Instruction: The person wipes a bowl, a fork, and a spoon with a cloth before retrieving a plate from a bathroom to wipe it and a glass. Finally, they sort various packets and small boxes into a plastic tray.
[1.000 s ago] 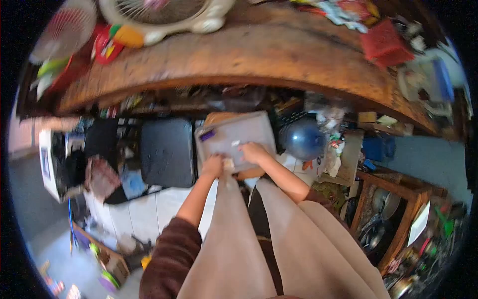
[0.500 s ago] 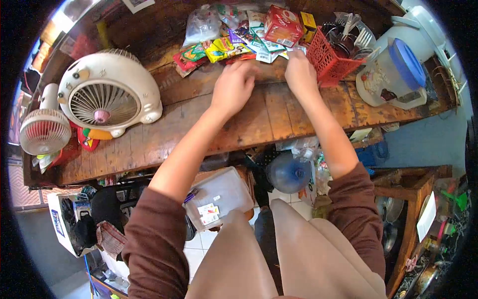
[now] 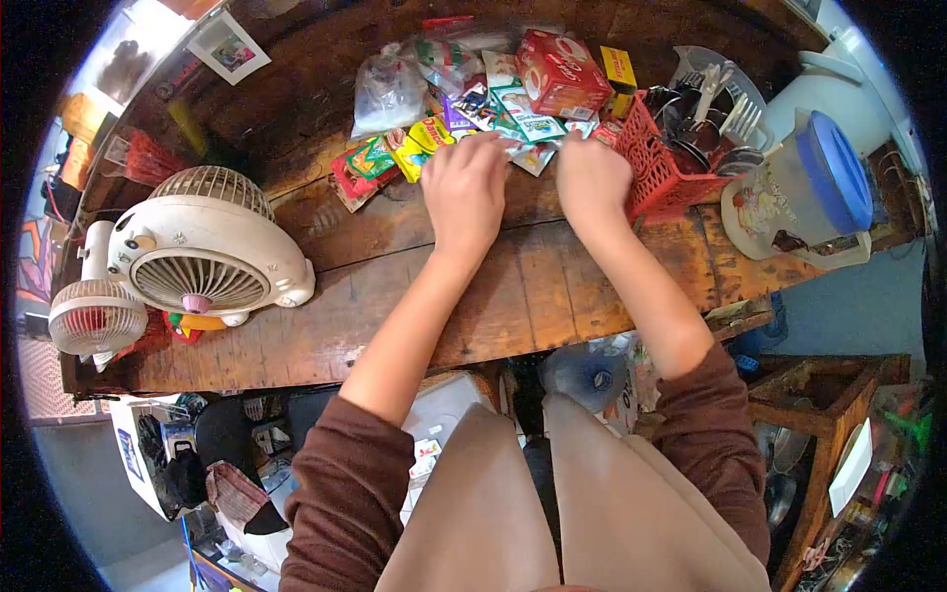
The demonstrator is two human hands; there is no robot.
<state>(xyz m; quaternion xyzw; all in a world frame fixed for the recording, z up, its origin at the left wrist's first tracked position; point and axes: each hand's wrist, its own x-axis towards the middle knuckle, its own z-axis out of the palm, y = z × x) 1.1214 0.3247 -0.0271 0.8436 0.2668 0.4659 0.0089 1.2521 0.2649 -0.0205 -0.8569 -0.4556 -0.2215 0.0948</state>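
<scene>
My left hand (image 3: 464,192) reaches over the front of a heap of sachets, its fingers stretched forward and slightly apart, touching or just above a yellow sachet (image 3: 418,148). Beside it lie red and green sachets (image 3: 369,164). My right hand (image 3: 594,183) is closed and somewhat blurred, at the heap's right side by a white and green sachet (image 3: 533,120); its fingertips are hidden, so whatever they hold cannot be made out. Just right of it stands a red plastic basket (image 3: 663,168) with spoons and forks (image 3: 705,113). Behind the sachets is a red box (image 3: 563,75).
A white fan (image 3: 207,247) and a smaller fan (image 3: 97,316) stand at the left of the wooden table (image 3: 395,296). A clear bag (image 3: 389,94) lies behind the sachets. A blue-lidded pitcher (image 3: 794,197) stands at the right. Below is a blue water jug (image 3: 587,377).
The view has shifted, so the table's contents sit lower. My left hand has moved forward onto the sachets with its fingers extended. My right hand stays near the basket, now more curled.
</scene>
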